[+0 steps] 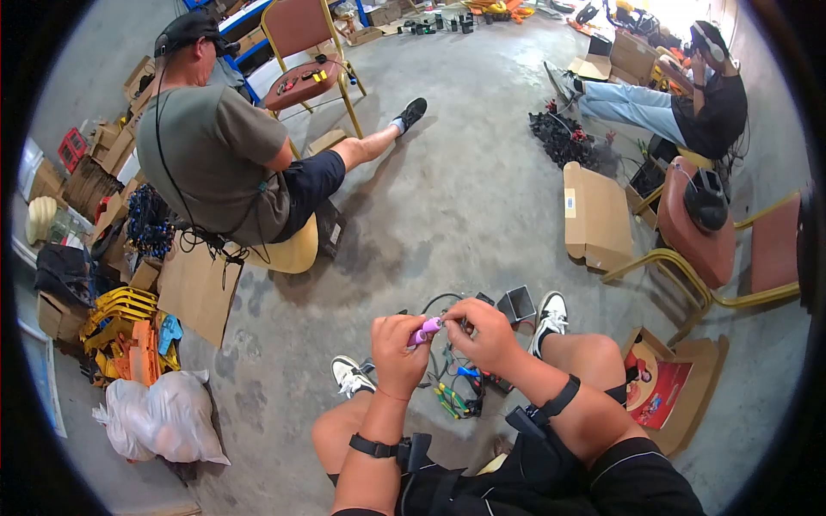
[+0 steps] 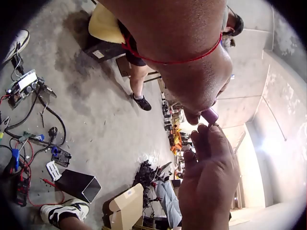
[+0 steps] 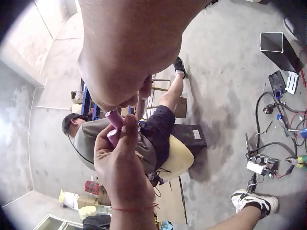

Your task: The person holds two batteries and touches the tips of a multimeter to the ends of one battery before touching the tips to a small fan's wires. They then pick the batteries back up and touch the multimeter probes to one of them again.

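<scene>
Two pink cylindrical battery cells [image 1: 426, 330] lie side by side, held by my left hand [image 1: 398, 353] between thumb and curled fingers. In the right wrist view, one cell [image 3: 114, 119] sticks out above the left thumb, with a second just below. My right hand [image 1: 482, 331] comes in from the other side, its thumb and forefinger pinching a small silvery piece at the cells' end; I cannot tell what it is. The left wrist view shows the right fingertips [image 2: 212, 126] right at the end of the purple-pink cell [image 2: 209, 115].
On the floor between my shoes lie green-yellow pliers [image 1: 449, 399], cables, a circuit board [image 2: 25, 86] and a black rectangular tube [image 2: 79, 186]. One person [image 1: 224, 138] sits at front left, another [image 1: 710, 103] at far right. A chair [image 1: 701, 224] and an open cardboard box [image 1: 705, 391] stand at right.
</scene>
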### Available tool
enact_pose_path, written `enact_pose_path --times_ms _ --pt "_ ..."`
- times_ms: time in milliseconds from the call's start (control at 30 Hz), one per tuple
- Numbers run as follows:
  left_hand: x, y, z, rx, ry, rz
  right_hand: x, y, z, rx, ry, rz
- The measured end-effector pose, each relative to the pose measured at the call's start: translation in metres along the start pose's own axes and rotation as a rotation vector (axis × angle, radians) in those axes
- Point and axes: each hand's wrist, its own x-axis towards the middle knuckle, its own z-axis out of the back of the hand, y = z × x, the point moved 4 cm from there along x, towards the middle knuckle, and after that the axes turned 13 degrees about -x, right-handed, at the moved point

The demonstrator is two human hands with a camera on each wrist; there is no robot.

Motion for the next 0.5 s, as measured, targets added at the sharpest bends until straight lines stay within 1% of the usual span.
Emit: enact_pose_path --times_ms 67,167,500 --pt "-0.0002 -0.0008 -0.0002 0.001 -0.022 0.015 -0.0006 0.0011 0.0008 -0.011 -0.044 0.043" --pt "-0.0004 -0.0007 -0.0006 0.014 -0.049 0.03 -0.001 0.0042 0.0018 -0.018 -0.061 0.041" --pt "-0.0021 0.0071 0.0 0.029 -0.079 0.058 -0.0029 0.0026 -0.0001 0.046 -0.034 0.003"
